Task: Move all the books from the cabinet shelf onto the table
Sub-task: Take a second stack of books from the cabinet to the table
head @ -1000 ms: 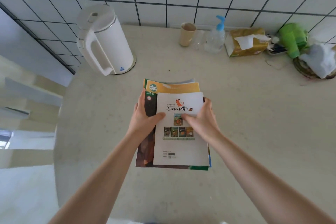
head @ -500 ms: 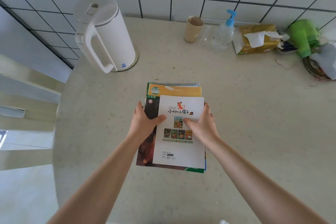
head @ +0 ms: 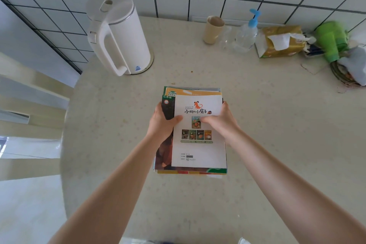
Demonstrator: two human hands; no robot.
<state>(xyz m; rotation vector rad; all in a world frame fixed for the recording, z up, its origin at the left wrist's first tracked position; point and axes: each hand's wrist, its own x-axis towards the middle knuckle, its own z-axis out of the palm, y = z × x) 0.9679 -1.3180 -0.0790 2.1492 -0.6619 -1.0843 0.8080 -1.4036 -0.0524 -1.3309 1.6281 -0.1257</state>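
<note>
Stack of books (head: 195, 138) is at the table (head: 277, 125), gripped on both sides w/ both hands. Can't tell for sure if the bottom is resting on the tabletop or hanging just above it. Judging by that, this batch is nearly delivered; letting go is what's left. Cabinet shelf isn't in view, so no way to say if more books wait there.

Left hand (head: 161, 123): thumb lies flat on top of the white-covered book w/ the orange dog, other fingers curl round the stack's left edge, mostly hidden underneath. Right hand (head: 222, 122): same on the right edge, thumb pressing the cover just beside the left thumb, tips near but apart. Both narrow, clamped on the stack.

Beyond the fingertips: white electric kettle (head: 118, 33) far-left, beige cup (head: 213, 29) and pump bottle (head: 246, 33) far-right, well apart from the books.
</note>
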